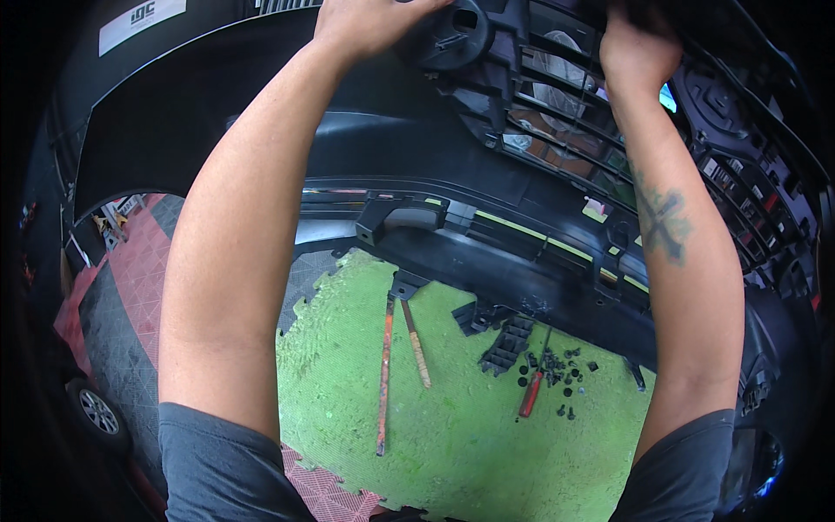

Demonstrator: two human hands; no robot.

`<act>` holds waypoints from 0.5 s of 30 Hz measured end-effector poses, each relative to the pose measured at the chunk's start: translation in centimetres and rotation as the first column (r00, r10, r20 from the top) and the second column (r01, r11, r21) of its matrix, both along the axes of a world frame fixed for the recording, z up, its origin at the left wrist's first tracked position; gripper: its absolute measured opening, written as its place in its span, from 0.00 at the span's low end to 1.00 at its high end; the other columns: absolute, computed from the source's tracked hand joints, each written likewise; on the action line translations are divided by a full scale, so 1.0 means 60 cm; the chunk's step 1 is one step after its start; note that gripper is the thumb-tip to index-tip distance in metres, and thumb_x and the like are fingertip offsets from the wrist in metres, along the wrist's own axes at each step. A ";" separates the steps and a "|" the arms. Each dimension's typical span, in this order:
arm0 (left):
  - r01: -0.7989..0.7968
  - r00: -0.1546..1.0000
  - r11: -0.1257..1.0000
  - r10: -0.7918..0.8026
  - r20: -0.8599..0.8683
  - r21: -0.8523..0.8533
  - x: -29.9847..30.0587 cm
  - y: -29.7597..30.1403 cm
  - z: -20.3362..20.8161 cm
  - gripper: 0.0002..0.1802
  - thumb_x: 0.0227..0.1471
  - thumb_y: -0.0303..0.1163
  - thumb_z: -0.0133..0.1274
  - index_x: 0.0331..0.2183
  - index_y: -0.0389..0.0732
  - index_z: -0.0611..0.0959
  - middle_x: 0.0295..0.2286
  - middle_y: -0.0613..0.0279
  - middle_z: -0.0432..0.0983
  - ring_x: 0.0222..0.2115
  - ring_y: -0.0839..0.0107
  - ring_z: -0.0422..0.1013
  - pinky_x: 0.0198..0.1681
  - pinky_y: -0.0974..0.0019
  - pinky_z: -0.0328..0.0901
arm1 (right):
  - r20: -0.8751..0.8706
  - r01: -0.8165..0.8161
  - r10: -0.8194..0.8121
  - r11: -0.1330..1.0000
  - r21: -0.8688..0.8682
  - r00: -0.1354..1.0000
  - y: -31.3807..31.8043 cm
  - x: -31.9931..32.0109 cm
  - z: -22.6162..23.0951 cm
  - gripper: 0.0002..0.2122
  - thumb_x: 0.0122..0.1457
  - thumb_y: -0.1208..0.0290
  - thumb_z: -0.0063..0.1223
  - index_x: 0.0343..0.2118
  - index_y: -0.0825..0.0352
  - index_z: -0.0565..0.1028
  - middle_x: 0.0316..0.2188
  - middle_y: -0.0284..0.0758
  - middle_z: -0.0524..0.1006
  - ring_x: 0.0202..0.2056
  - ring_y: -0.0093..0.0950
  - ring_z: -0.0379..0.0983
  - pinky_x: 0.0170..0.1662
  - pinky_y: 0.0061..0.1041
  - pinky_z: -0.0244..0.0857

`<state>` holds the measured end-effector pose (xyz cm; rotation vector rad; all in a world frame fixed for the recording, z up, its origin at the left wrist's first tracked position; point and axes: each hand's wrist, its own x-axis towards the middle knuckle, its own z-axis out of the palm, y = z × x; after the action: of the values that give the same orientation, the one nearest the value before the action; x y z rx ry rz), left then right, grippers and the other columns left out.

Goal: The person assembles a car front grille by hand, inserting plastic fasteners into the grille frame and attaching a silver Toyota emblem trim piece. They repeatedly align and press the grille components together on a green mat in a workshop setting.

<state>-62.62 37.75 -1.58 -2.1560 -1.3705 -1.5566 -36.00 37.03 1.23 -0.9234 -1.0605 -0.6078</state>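
A large black car bumper (391, 148) with a slatted grille (565, 143) spans the view in front of me. At the top edge, my left hand (365, 24) is beside a round black housing (448, 36) on the bumper. Its thumb side reaches over toward that housing, while the other fingers are cut off by the picture's edge. Farther right, my right hand (639, 56) is curled against the dark upper part next to the grille. Its fingertips are lost in shadow.
On the green foam mat (339, 383) below lie a red-handled screwdriver (530, 396), several black fasteners (570, 374), a ribbed black bracket (507, 345), an orange worn rod (384, 374) and a shorter stick (416, 344). A car wheel (98, 411) shows at lower left.
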 end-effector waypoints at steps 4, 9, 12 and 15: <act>-0.083 0.997 0.996 0.083 0.004 0.021 -0.001 0.034 0.002 0.45 0.54 0.64 0.58 0.57 0.33 0.76 0.48 0.38 0.79 0.53 0.48 0.75 0.58 0.54 0.68 | 0.144 0.039 -0.038 0.999 -0.006 0.989 -0.002 0.013 -0.005 0.13 0.59 0.71 0.64 0.43 0.75 0.82 0.41 0.49 0.84 0.45 0.42 0.80 0.51 0.37 0.68; -0.043 0.999 0.999 0.042 0.018 0.013 0.003 0.023 0.001 0.45 0.53 0.64 0.59 0.56 0.34 0.78 0.47 0.39 0.80 0.51 0.49 0.76 0.56 0.54 0.68 | -0.001 -0.229 0.230 0.971 -0.073 0.973 -0.020 0.007 -0.003 0.12 0.60 0.72 0.62 0.43 0.74 0.82 0.41 0.47 0.84 0.44 0.40 0.80 0.51 0.35 0.68; 0.025 0.999 0.999 -0.026 0.029 0.030 0.004 -0.004 -0.001 0.45 0.53 0.64 0.59 0.56 0.33 0.78 0.48 0.39 0.80 0.52 0.49 0.76 0.57 0.54 0.68 | -0.015 -0.227 0.226 0.972 -0.055 0.974 -0.020 0.006 -0.002 0.13 0.60 0.73 0.61 0.45 0.75 0.82 0.42 0.47 0.84 0.45 0.38 0.80 0.51 0.34 0.68; -0.052 0.998 0.996 0.049 0.046 0.066 0.004 0.026 -0.002 0.47 0.52 0.64 0.60 0.56 0.32 0.78 0.49 0.39 0.79 0.53 0.49 0.75 0.58 0.55 0.67 | 0.027 -0.180 0.184 0.978 -0.108 0.983 -0.022 0.008 -0.001 0.14 0.60 0.74 0.59 0.47 0.75 0.81 0.44 0.48 0.83 0.48 0.40 0.79 0.54 0.34 0.67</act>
<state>-62.39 39.31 -1.73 -2.0436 -1.3541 -1.6167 -35.55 35.69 1.16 -0.8972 -1.2047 -0.4218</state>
